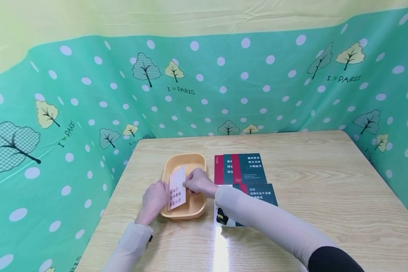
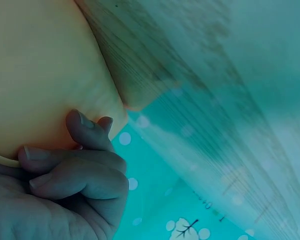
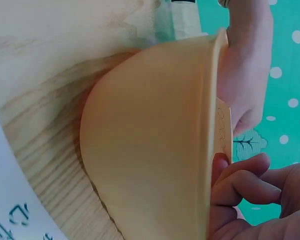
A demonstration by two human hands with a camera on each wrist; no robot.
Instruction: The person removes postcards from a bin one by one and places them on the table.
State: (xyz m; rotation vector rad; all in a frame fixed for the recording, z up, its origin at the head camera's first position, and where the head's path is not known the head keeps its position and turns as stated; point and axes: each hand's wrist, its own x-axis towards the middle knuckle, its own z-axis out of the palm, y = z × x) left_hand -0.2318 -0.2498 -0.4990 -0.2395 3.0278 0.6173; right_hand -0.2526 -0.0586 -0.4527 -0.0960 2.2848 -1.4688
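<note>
A light orange plastic basin (image 1: 187, 216) stands on the wooden table. My left hand (image 1: 155, 198) grips its left rim; in the left wrist view, the curled fingers (image 2: 72, 175) lie against the outer wall. A pale pink card (image 1: 177, 185) with dark Chinese characters is tilted inside the basin, its lower end near the front rim. My right hand (image 1: 199, 181) pinches this card at its right edge, above the basin. In the right wrist view, the basin wall (image 3: 150, 140) hides most of the card, and only a strip of it shows above the rim.
Right of the basin lie overlapping dark green and red cards (image 1: 249, 168) in a back group. Nearer, another green card (image 1: 265, 192) overlaps a white card (image 1: 236, 221), partly under my right forearm. A green dotted curtain (image 1: 244, 98) hangs behind and beside the table (image 1: 326, 181).
</note>
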